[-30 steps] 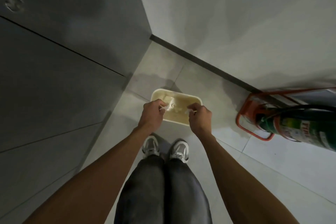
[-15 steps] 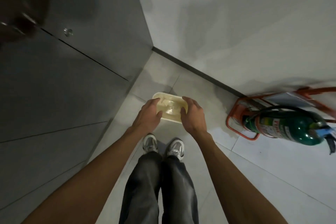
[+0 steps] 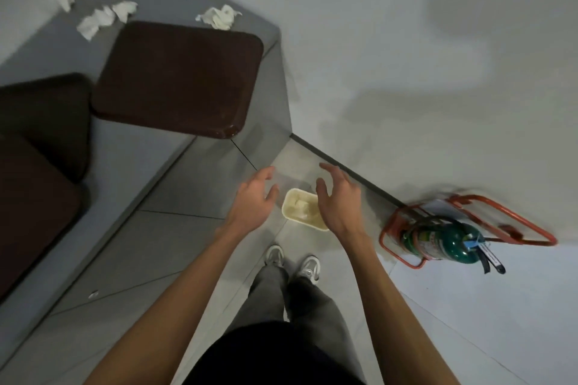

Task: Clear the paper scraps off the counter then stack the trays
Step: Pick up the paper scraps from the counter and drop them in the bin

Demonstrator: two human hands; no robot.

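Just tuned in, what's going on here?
A person stands over a cream bin on the floor, left hand and right hand open and empty above it. Several crumpled scraps lie on the counter behind a brown tray. Two more trays sit farther left, so clearing and stacking are not yet finished.

The left hand [image 3: 253, 201] and right hand [image 3: 339, 201], fingers spread, flank a cream bin [image 3: 297, 209] at centre. Brown trays [image 3: 178, 78] lie at ten o'clock on the counter [image 3: 131, 150], paper scraps [image 3: 219, 17] at eleven, and a fire extinguisher [image 3: 444, 241] at four.
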